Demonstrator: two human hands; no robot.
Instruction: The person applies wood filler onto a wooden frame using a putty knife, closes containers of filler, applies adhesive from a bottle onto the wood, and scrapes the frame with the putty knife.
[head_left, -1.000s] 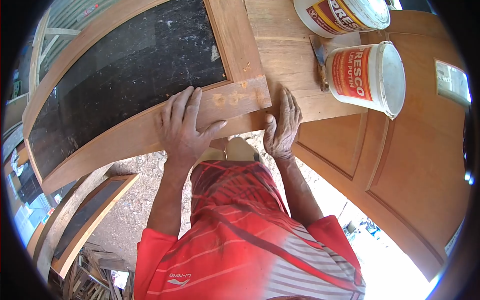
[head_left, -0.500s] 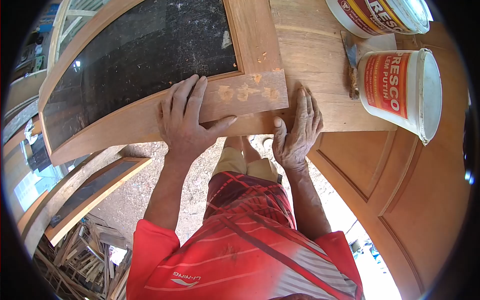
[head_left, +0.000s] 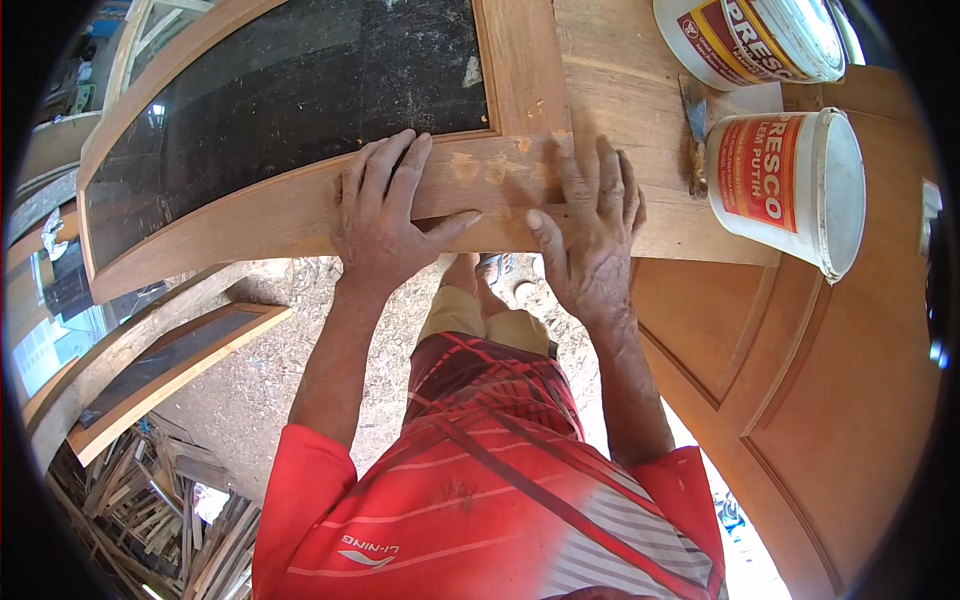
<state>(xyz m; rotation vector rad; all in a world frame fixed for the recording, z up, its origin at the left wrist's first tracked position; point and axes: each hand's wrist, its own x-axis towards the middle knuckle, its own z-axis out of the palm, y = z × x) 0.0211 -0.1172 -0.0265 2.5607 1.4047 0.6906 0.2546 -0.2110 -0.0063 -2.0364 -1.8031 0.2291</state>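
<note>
A curved wooden frame point(head_left: 240, 215) with a dark glass panel point(head_left: 310, 100) lies on the wooden table point(head_left: 620, 100). Patches of light filler mark its right corner. My left hand point(head_left: 385, 215) rests on the frame's lower rail, its fingers apart and the fingertips near the glass. At the frame's right end, my right hand point(head_left: 595, 230) lies with spread fingers over the corner and the table's edge. Neither hand grips anything.
A white glue bucket point(head_left: 775, 175) and a second bucket point(head_left: 750, 40) stand at the right, with a putty knife point(head_left: 695, 135) beside them. A panelled door point(head_left: 850, 400) is at the right. Another glazed frame point(head_left: 180, 365) and wood scraps point(head_left: 150, 500) lie lower left.
My right hand has moved left and up, from the table beside the frame onto its right corner. My left hand stays on the rail. The view has shifted.
</note>
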